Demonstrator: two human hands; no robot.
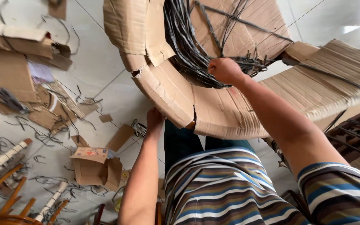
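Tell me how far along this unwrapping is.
Done: torn cardboard scraps and cut black strap pieces already litter the floor. In hand: the right hand grips the black straps, and the left hand holds the cardboard wrap from below. Left: most cardboard remains on.

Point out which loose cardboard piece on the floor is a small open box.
The box low on the left, beside the left hand's forearm. It has folded walls and open flaps; the other pieces, like the scrap above it, lie flat or crumpled.
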